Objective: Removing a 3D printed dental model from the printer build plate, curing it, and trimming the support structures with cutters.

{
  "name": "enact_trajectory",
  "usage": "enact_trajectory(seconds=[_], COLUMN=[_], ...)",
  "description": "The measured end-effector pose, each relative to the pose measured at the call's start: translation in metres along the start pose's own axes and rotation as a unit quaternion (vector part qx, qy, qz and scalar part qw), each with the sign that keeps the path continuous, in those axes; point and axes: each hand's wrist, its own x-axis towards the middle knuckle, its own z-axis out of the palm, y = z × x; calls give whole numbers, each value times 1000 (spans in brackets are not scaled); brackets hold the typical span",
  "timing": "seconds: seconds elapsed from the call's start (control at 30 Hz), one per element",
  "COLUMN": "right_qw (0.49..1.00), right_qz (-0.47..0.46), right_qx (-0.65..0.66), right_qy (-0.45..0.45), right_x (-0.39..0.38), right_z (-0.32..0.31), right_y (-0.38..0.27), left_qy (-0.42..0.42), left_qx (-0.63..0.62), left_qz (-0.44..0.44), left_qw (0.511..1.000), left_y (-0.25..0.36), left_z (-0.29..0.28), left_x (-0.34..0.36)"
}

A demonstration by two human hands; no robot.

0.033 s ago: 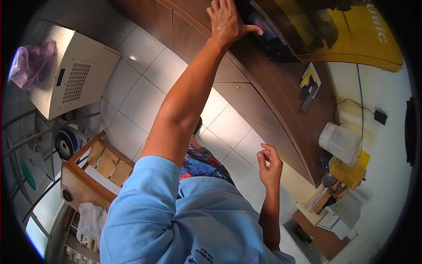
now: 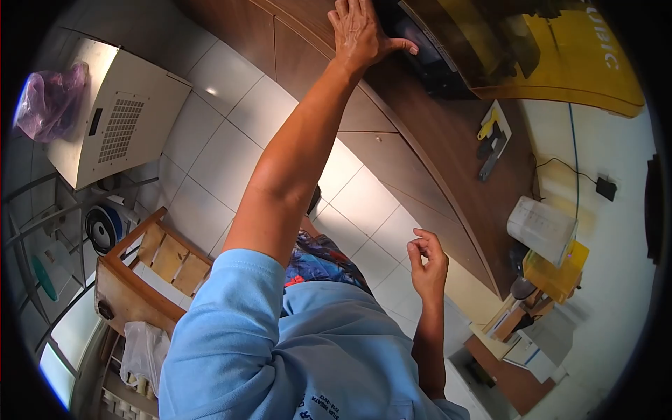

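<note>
My left hand reaches far forward, fingers stretched and thumb spread wide. It lies at the edge of the brown wooden cabinet top, and its thumb points at the dark front of the machine, seemingly touching it. That machine, which looks like a resin 3D printer, has a see-through yellow cover. Low on the right, in front of the cabinet, hangs my right hand, loosely curled with thumb and forefinger apart and nothing visible in it. A yellow scraper and a dark scraper lie on the cabinet top.
A whitish container and a yellow tub stand at the right. A black adapter hangs by the wall. To the left are a pale vented box with a purple plastic bag, and a wooden chair.
</note>
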Motion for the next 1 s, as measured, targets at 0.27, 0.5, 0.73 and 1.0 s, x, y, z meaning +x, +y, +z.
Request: enact_trajectory(seconds=[0.27,0.5,0.73,1.0], right_qw=[997,995,995,909], right_qz=[-10,-19,-96,-283], right_qx=[-5,-5,-7,-113], right_qy=[-72,-97,-25,284], right_x=[14,17,57,195], right_z=[9,11,17,5], right_y=[-2,-10,-11,0], left_qy=[7,-23,-12,-14], left_qx=[10,9,-29,-53], left_qz=[29,11,10,44], left_qw=[999,1000,999,998], left_y=[-16,-15,-5,-13], left_z=[9,-2,-1,4], left_x=[1,3,-6,-4])
